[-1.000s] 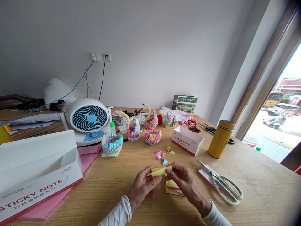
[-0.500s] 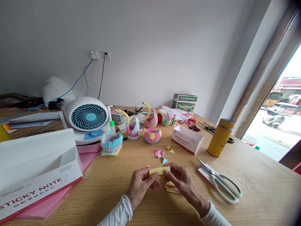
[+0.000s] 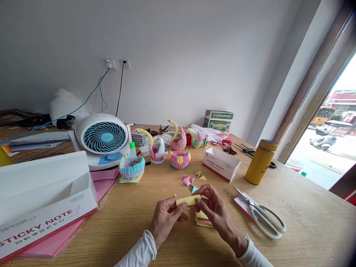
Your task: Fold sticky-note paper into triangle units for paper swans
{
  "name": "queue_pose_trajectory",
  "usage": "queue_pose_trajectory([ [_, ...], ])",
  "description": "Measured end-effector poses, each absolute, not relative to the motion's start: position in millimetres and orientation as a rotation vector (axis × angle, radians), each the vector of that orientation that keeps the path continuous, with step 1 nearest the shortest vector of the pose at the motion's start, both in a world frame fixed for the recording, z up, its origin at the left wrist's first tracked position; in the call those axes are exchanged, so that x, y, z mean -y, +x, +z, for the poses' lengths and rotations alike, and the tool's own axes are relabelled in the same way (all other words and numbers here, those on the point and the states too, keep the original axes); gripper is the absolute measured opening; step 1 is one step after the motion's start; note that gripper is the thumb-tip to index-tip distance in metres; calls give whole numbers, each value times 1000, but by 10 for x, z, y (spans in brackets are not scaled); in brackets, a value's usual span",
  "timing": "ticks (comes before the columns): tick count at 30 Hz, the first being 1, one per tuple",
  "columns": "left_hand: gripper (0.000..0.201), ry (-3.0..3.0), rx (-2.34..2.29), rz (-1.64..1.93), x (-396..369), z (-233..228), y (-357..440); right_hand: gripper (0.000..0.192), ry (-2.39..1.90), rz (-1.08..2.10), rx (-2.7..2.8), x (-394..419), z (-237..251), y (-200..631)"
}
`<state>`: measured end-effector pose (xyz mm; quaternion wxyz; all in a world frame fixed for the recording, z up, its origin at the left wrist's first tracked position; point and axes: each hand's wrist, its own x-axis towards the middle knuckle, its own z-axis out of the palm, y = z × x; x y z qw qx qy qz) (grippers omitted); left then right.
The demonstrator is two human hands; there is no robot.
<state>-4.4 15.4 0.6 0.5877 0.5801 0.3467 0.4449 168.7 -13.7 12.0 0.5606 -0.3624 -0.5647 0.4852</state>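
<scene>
A narrow yellow paper strip (image 3: 188,201), apparently a folded sticky note, is held level between both hands above the table. My left hand (image 3: 167,218) pinches its left end, thumb on the front. At the right end, my right hand (image 3: 215,209) grips it between thumb and fingers, the index finger raised and bent. Below the right hand lies a stack of yellow and pink notes (image 3: 204,221), partly covered by it. Just beyond the hands are small folded triangles: pink (image 3: 188,180), yellow (image 3: 202,177) and blue (image 3: 194,189).
Scissors (image 3: 264,217) rest on a pink-edged pad at right, near a yellow flask (image 3: 261,162). A small sticky note box (image 3: 221,164) stands behind. Folded-paper swans (image 3: 157,152) and bowls (image 3: 131,167) line the back. At left are a fan (image 3: 102,137) and a large open box (image 3: 50,215).
My right index finger has lifted and curled away from the strip's top edge, while the thumb stays at its right end. My left hand keeps its grip nearly still.
</scene>
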Motion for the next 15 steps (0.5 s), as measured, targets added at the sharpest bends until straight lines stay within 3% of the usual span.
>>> queue_pose_trajectory([
  [15,31,1341,-827,1081,-148,18,-45,38,-926,1138,1238,111,167,1656],
])
